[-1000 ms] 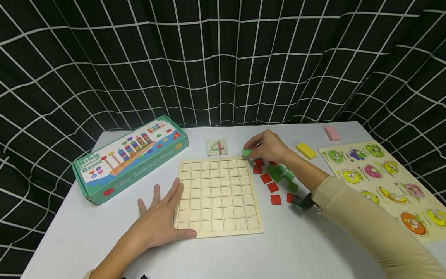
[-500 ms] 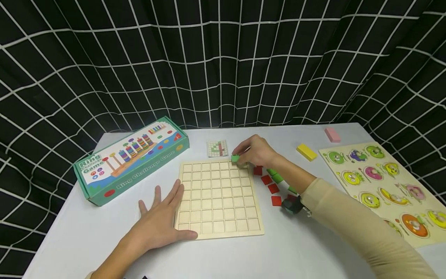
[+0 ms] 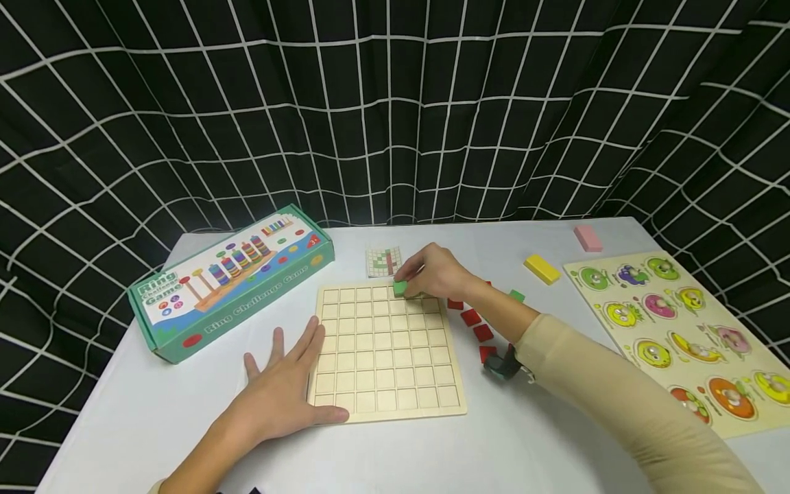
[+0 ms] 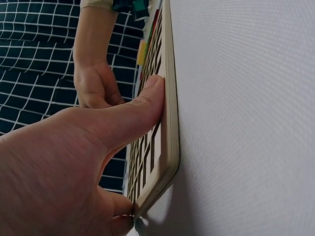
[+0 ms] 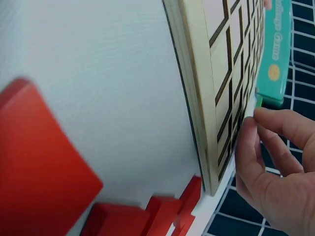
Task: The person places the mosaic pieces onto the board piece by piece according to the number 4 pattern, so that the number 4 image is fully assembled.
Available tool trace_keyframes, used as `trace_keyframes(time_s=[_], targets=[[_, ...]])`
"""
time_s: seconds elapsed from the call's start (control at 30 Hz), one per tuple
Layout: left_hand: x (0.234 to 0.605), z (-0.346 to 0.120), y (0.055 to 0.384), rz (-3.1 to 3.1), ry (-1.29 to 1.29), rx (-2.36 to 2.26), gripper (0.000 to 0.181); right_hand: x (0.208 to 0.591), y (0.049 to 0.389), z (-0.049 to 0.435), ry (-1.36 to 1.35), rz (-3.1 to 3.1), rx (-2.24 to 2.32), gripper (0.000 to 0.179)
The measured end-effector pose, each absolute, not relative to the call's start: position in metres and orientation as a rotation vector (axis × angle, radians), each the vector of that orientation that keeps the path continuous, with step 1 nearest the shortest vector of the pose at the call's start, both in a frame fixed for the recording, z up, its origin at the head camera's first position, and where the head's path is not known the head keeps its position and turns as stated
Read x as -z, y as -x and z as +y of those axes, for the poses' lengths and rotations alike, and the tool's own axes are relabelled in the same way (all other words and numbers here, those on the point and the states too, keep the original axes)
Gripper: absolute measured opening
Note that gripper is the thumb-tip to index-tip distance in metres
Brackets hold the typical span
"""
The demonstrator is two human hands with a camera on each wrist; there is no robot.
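A wooden grid board [image 3: 387, 350] lies flat on the white table. My left hand [image 3: 280, 394] rests spread at its near left corner, the thumb on the front rim and the fingers along the left side. In the left wrist view the thumb [image 4: 147, 96] presses on top of the board's edge. My right hand [image 3: 435, 271] pinches a green square tile [image 3: 400, 288] at the board's back row, right of its middle. The right wrist view shows only a sliver of the green tile [image 5: 259, 102] beyond the fingertips. A pattern card [image 3: 382, 262] lies behind the board.
Several red tiles [image 3: 471, 317] lie right of the board; a green tile [image 3: 517, 296] shows past the right forearm. Behind are a yellow block [image 3: 542, 268] and a pink block [image 3: 588, 238]. A fruit puzzle board [image 3: 666, 357] is far right, a green game box [image 3: 234, 274] left.
My right hand has carried the green tile leftward from beside the board's back right corner to over its back row. The left hand has stayed in place.
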State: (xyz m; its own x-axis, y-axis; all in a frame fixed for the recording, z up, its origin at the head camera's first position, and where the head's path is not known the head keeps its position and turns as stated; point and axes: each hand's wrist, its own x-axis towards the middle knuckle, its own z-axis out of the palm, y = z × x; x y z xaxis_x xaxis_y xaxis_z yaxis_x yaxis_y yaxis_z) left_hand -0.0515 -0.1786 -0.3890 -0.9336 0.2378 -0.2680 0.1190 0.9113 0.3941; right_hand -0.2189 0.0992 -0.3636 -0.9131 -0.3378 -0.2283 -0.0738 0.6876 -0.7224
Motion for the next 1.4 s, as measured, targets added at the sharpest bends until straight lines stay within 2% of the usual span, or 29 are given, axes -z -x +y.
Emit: trace_keyframes(time_s=[1.03, 1.4], targets=[[0.390, -0.179, 0.051, 2.777, -0.272, -0.534, 0.138, 0.368, 0.217, 0.085, 0.325, 2.621, 0.987, 0.025], [0.390, -0.179, 0.051, 2.779, -0.272, -0.513, 0.137, 0.364, 0.218, 0.093, 0.324, 2.557, 1.017, 0.031]])
